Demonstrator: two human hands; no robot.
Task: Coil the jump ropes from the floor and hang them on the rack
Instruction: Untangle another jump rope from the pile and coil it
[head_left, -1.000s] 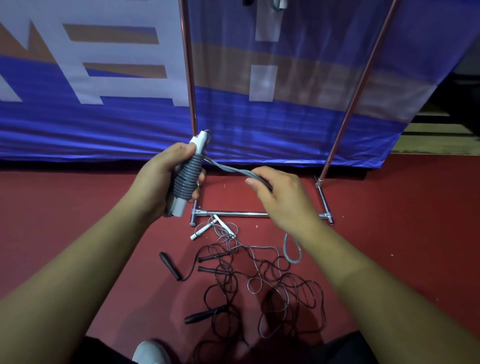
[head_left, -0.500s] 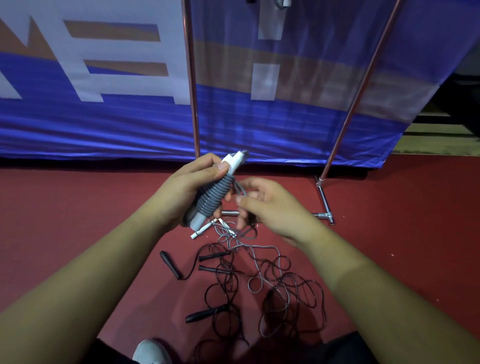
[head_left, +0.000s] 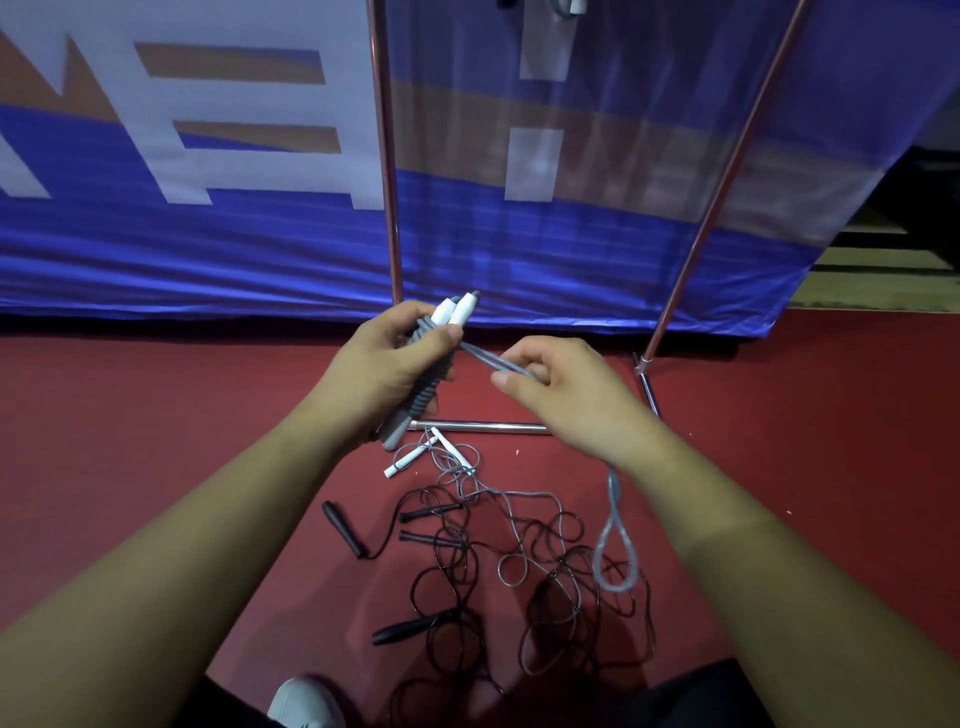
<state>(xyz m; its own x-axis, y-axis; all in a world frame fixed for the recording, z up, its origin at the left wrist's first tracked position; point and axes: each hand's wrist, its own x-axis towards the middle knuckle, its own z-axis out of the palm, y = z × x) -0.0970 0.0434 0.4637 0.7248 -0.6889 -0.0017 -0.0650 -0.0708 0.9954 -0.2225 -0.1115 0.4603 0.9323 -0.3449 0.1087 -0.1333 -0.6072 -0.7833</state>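
Mid-wrap on the grey jump rope (head_left: 423, 397): left hand (head_left: 384, 364) has its fingers (head_left: 410, 317) curled round both handles and the wound cord. Right hand (head_left: 566, 395) pinches the doubled cord just right of them, spare loop (head_left: 615, 551) dangling below. Next, I'd guess: wind that tail on, tuck it, hang it on the rack (head_left: 387, 182) behind the fingers. More ropes (head_left: 467, 561) lie tangled on the floor (head_left: 156, 441) underneath.

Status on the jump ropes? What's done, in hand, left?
Done: nothing visibly hung on the rack; a white piece at the top edge is too cropped to tell. In hand: the left hand grips the grey rope by its handles, cord wound round them; the right hand pinches the cord, a loop hanging. Left: hang it, then the black ropes and white-handled rope tangled on the floor.
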